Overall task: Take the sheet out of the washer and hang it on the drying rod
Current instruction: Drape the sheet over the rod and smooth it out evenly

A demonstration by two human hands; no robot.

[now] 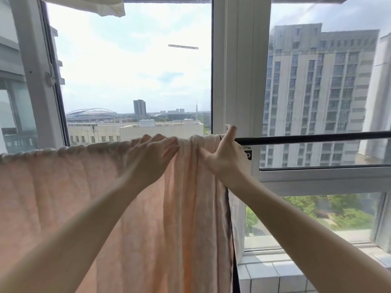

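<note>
— That pink sheet (74, 187) is already over the drying rod (313, 138), isn't it?

— Yes, draped across it in front of the window, hanging long on this side. It's spread flat to the left and bunched into thick folds at its right end.

— How does it look to handle?

— Soft and limp, probably damp and heavier than it seems, so I'd guess it drags on the rod rather than slides. The place to take it is the top fold right at the rod, a gathered bunch at a time.

— And the hands?

— The left hand (154, 153) lies on the top edge, fingers fairly straight and close together, pressing the cloth. The right hand (224, 153) pinches the bunched right end, thumb up, fingers curled into the folds.

— Anything in the way?

— The white window frame (239, 70) stands just behind the right hand. Bare rod runs on to the right, so there's room to spread. Another pale cloth (95, 6) hangs at the top left, and a tiled sill (275, 271) sits below.
</note>
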